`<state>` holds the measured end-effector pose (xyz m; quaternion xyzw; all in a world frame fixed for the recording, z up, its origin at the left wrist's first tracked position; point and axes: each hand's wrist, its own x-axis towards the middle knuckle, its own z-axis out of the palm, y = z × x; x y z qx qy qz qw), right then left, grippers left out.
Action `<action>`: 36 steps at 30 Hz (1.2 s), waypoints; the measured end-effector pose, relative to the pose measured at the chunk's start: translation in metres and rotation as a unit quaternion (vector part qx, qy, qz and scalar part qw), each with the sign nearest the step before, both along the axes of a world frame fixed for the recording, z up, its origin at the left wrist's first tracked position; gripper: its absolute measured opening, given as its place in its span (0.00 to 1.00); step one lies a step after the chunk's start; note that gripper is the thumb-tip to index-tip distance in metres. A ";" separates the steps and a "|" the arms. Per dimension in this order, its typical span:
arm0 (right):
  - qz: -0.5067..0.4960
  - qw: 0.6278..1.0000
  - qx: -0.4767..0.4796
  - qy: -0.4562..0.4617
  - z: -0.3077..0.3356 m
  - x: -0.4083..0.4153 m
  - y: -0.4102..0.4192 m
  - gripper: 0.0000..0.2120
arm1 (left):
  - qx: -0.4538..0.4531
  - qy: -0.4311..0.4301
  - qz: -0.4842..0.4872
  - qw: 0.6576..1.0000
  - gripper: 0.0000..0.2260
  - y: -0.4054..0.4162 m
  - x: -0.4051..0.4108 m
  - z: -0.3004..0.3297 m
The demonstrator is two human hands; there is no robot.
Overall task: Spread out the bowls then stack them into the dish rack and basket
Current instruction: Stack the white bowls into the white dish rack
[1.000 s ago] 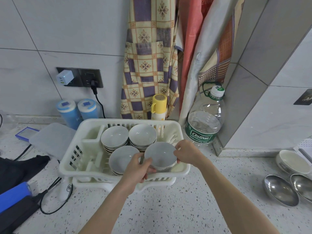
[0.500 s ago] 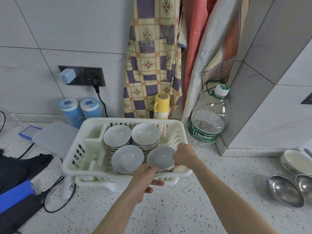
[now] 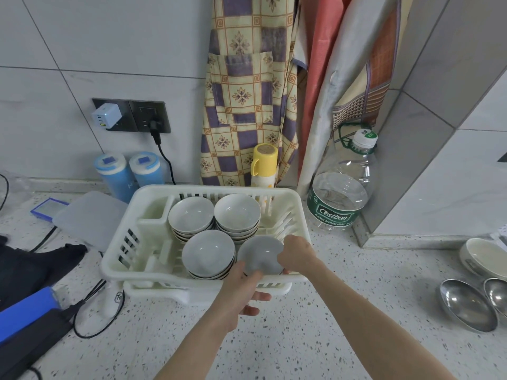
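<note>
Down in the near right corner of the rack (image 3: 297, 212), the bowl (image 3: 259, 255) that we held above the rim a second ago now sits low, its lip below the rack's front edge. We have lowered it with both hands, and it looks as good as set down, though we cannot tell whether its base has reached the rack floor. That would make a fourth group beside the three stacks: the near stack (image 3: 208, 255) just to its left, and two far stacks (image 3: 191, 215) and (image 3: 237, 212) behind.

Our left hand (image 3: 241, 290) has slid down the near side. Its thumb lies on the bowl's near rim, while the other fingers stretch out straight under the rack's front edge, outside the rack, so it touches more than it grips. Our right hand (image 3: 297, 253) is at the bowl's right rim, fingers curled over the edge and pinching it.

We judge this placement nearly finished; what remains is to let go and draw both hands clear without dragging the bowl against its neighbour. More bowls wait on the worktop (image 3: 329, 338) far to the right, a white one (image 3: 484, 256) and two steel ones (image 3: 466, 305), well apart from our hands
</note>
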<state>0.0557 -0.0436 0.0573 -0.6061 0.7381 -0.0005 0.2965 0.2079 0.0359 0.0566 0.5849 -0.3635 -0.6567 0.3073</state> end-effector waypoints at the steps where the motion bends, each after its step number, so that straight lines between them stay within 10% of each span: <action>1: 0.000 1.000 -0.002 0.012 -0.001 0.001 0.000 0.08 | -0.001 0.001 -0.002 1.000 0.11 0.000 0.000 0.000; 15: 0.051 0.988 -0.032 0.145 -0.005 0.009 0.009 0.12 | 0.019 -0.010 0.000 1.000 0.22 -0.004 0.011 0.007; 36: -0.214 0.913 -0.195 -0.288 0.003 -0.138 0.115 0.13 | -0.046 -0.030 0.071 0.996 0.08 0.059 -0.092 0.012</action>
